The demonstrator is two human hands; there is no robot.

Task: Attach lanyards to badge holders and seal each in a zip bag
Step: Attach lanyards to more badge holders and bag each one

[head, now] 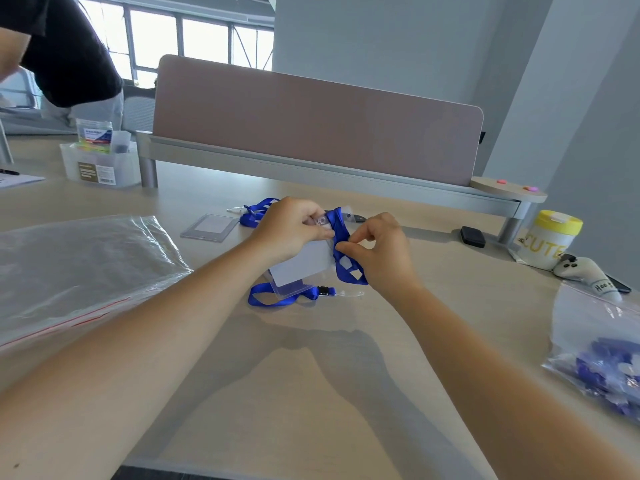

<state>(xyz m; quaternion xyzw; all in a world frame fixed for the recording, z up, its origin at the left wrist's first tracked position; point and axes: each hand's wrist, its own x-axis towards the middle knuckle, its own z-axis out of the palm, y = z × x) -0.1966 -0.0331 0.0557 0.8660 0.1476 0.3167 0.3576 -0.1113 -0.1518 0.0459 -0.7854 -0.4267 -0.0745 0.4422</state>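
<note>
My left hand (294, 226) grips the top of a clear badge holder (299, 268) with a white card inside, held tilted above the desk. My right hand (377, 251) pinches the blue lanyard (346, 258) beside the holder's top edge. The lanyard's loop and black buckle (325, 291) trail on the desk under the holder. A second blue lanyard (258, 211) lies behind my left hand, next to another clear badge holder (210, 227) flat on the desk. A stack of clear zip bags (79, 271) with red seal lines lies at the left.
A zip bag holding blue lanyards (602, 355) sits at the right edge. A yellow-lidded tub (550, 240), a small plush toy (585, 271) and a black case (472, 236) stand at the right. A pink divider (311, 123) runs behind, with a clear storage box (100, 164) and a person in black at the left.
</note>
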